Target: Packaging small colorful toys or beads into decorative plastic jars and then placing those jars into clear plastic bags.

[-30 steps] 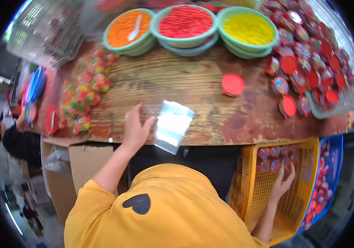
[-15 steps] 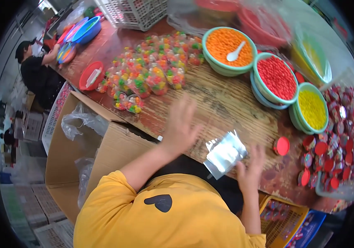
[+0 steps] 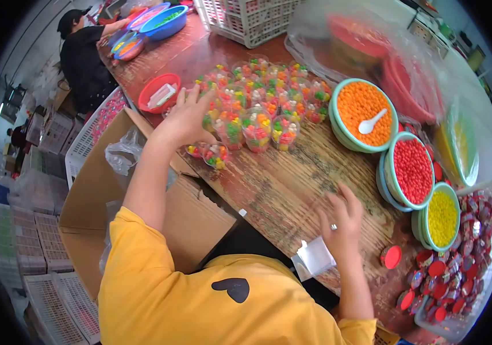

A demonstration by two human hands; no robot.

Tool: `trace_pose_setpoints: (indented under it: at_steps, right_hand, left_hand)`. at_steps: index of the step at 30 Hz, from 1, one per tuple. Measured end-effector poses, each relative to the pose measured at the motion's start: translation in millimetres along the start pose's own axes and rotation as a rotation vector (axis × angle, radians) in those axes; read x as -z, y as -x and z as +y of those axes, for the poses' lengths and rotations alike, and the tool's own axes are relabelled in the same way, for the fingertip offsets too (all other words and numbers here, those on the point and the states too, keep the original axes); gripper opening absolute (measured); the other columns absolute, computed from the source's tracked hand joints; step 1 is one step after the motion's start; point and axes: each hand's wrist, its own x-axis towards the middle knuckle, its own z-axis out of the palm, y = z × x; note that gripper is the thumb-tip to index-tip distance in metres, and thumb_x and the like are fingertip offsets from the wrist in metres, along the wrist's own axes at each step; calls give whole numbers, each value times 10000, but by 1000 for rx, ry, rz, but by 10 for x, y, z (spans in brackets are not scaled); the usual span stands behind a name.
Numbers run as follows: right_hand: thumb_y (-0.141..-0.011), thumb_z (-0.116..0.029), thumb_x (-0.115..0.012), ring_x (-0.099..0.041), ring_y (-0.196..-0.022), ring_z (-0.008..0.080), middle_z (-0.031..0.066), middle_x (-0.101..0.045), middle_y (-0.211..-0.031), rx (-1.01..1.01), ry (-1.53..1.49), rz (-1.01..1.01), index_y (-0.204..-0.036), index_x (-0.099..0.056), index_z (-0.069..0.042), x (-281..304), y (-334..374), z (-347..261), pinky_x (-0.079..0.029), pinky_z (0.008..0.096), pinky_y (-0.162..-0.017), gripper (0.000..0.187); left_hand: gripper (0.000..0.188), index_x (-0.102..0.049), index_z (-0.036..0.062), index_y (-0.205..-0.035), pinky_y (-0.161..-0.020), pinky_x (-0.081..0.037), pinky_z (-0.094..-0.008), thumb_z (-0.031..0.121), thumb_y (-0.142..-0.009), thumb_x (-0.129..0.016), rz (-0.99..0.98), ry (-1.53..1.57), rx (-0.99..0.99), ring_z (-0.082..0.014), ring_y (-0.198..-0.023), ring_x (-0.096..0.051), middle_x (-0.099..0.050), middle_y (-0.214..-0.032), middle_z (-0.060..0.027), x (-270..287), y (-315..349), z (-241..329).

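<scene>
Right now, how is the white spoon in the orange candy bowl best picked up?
Pinch the white spoon by its raised handle end, coming from above on the right. Its scoop end lies down in the candy of the orange candy bowl, while the handle tilts up and free.

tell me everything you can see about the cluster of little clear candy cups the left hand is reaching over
The candy cups are many small clear plastic cups, each filled with mixed red, orange, yellow, green and white sweets. They stand upright and tightly packed on the worn wooden table, between the red dish and the orange bowl. Lids cannot be made out. The left hand spreads over the near-left cups, seemingly touching one or two; a couple of cups sit slightly apart near the table edge.
</scene>
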Motion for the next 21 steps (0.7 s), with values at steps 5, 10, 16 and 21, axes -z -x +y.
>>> trace_pose_setpoints:
  at_steps: [5,10,16,21]
  right_hand:
    - [-690,-258,-891,-417,-1363,437,274,-346,-1527,191,-98,-137,-1413,-498,-78,-564,-1437,-530,-365,523,-1121,843]
    - [-680,-399,-881,-350,-1418,440,275,-326,-1547,282,-32,-277,-1449,-471,-79,-925,-2063,-784,-338,545,-1139,929]
    - [-866,-188,-687,-630,-1130,345,133,-652,-1223,318,146,-407,-1335,-575,-131,-989,-2694,-754,-519,460,-921,486]
    - [-848,-154,-688,-644,-1068,359,147,-658,-1184,207,257,-632,-1314,-583,-138,-1099,-2821,-807,-527,472,-896,478]
  left_hand:
    - [1249,-232,86,-1565,-1129,-338,-617,497,-602,-913,-2,10,-148,-589,-1445,-169,-203,-1604,-296,-165,-5,-140]
    - [1103,-336,51,-1509,-1104,-408,-537,605,-686,-817,143,-39,-288,-504,-1408,-317,-283,-1555,-293,-258,33,-225]
    - [773,-540,109,-1339,-1009,-505,-472,477,-720,-819,274,-64,-382,-439,-1331,-421,-406,-1494,-224,-375,107,-373]
    - [606,-601,164,-1269,-853,-579,-382,314,-728,-828,379,-105,-432,-364,-1203,-523,-524,-1370,-152,-439,115,-436]
